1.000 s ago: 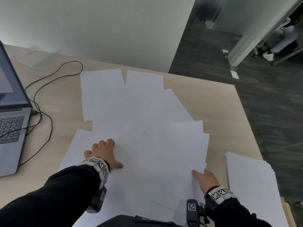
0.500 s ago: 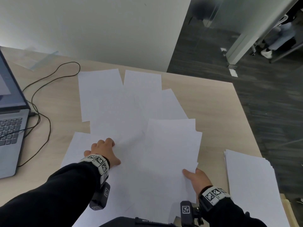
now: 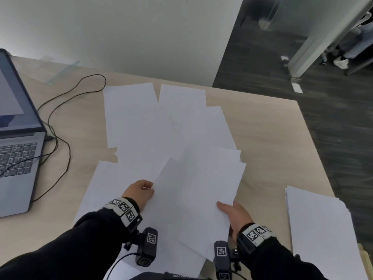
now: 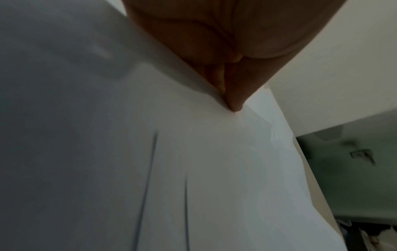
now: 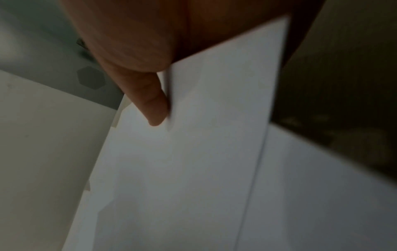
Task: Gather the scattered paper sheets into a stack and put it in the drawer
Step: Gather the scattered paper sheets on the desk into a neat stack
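Right hand pinched gathered sheets at the corner | left hand gripped their edge, to square them | drawer unseen

Both our hands at the sheets, arms reaching in from below

Our left hand lies knuckles up with its fingers curled under, pinching the left edge of the gathered paper sheets; in the left wrist view the fingertips meet in a point on the paper. Our right hand grips the right edge of the same sheets, thumb on top and pointing left, the other fingers hidden beneath. Both forearms are in black sleeves, each wrist wearing a marker-patterned band with a small camera hanging under it.
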`<state>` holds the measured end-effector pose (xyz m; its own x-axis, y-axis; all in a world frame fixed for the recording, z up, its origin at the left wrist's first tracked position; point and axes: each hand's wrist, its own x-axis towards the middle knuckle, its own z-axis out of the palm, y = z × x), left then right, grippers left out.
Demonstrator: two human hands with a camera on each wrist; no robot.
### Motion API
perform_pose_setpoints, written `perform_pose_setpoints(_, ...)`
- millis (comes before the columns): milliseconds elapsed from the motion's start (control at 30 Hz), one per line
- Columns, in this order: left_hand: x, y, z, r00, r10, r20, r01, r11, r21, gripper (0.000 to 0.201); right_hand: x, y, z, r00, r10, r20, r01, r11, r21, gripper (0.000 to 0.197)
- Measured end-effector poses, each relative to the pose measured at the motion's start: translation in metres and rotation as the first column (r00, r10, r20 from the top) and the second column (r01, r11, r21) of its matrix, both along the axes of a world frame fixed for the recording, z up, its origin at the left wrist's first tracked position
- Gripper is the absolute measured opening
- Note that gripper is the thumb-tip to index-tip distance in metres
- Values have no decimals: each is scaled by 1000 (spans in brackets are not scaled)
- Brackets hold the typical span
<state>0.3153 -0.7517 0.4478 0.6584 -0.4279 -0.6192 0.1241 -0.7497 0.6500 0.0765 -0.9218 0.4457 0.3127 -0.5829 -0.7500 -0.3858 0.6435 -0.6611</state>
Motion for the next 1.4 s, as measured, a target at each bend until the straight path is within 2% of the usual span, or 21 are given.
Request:
perform_pose_setpoints(67,-7,0,-3,997,19,-73,-19,1000,-10,8,12,5,2,999,45,14,-45,999,-20,20)
perform_pose_setpoints(200,-12,5,-1,954,50,-296,-72,995,-63,38,32,12,9,984,180,20,-178,982,-63,25)
perform_pose_setpoints(267,-8,11,0,939,45,-340,-64,997,-44,50,39,11,13,967,253,5,-252,965,-78,26)
perform_pose_setpoints(400,0,21,6,986,-35,-165,35,999,0,19,52,5,16,944,325,-58,-330,937,-117,28)
perform_pose_setpoints(467,0,23,12,992,-97,-74,99,995,19,19,57,5,12,947,309,-82,-316,945,-86,25)
perform_pose_setpoints(600,-1,18,17,962,-263,-70,268,961,66,23,68,5,1,923,346,-170,-366,924,-109,21)
perform_pose_setpoints(667,1,15,17,940,-340,-17,339,933,123,34,69,2,1,899,382,-213,-415,899,-142,15)
perform_pose_setpoints(733,8,10,15,929,-354,108,333,926,176,40,64,-6,2,899,366,-238,-412,892,-186,16)
perform_pose_setpoints(833,25,2,12,944,-228,240,217,974,71,21,47,-21,5,917,311,-249,-366,905,-219,17)
perform_pose_setpoints(900,35,-6,8,901,-239,362,242,969,37,29,32,-31,6,931,283,-230,-333,917,-219,19)
perform_pose_setpoints(967,40,-18,7,835,-339,435,321,940,116,47,16,-40,7,938,257,-233,-306,929,-209,17)
perform_pose_setpoints(1100,43,-34,1,741,-586,327,446,794,413,81,-15,-57,10,934,224,-277,-286,934,-212,20)
perform_pose_setpoints(1167,42,-34,-6,710,-640,295,459,737,495,95,-28,-65,10,935,186,-303,-258,941,-218,11)
perform_pose_setpoints(1267,38,-33,-9,667,-679,307,478,706,523,104,-44,-75,9,924,162,-348,-251,940,-230,19)
perform_pose_setpoints(1400,38,-32,-9,577,-756,309,562,642,521,105,-50,-80,9,888,255,-383,-357,907,-223,19)
